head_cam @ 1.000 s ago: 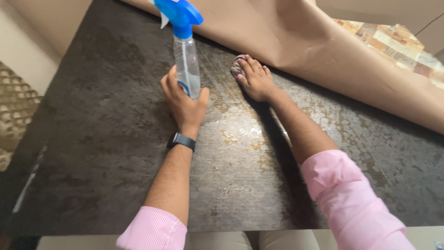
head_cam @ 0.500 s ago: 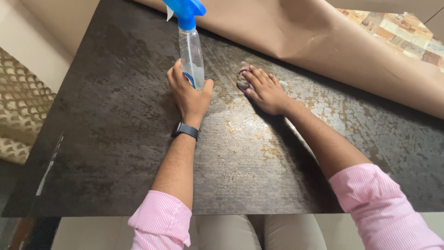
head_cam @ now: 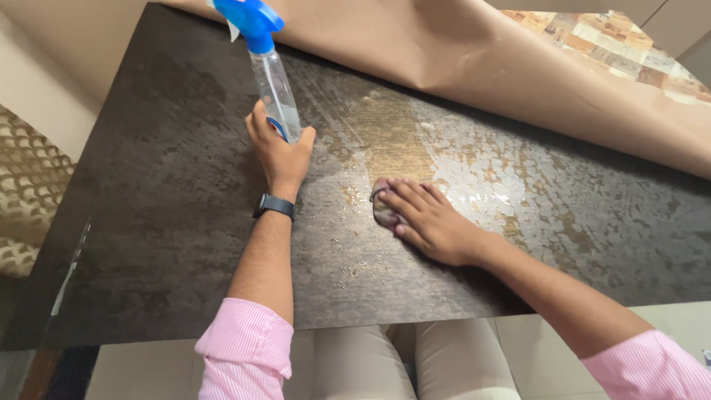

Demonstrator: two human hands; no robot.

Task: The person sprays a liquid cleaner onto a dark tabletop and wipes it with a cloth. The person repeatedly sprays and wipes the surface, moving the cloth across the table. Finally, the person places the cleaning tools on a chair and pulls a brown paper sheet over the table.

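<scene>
Right hand (head_cam: 433, 222) presses a rag (head_cam: 384, 212) flat on the wet dark bench (head_cam: 170, 222), mid-wipe, left hand (head_cam: 278, 148) wrapped around the upright spray bottle (head_cam: 272, 81), so probably more wiping across that wet patch.

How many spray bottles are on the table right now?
1. The spray bottle stands upright at the far left of the dark table, gripped low down by the left hand. None other shows.
</scene>
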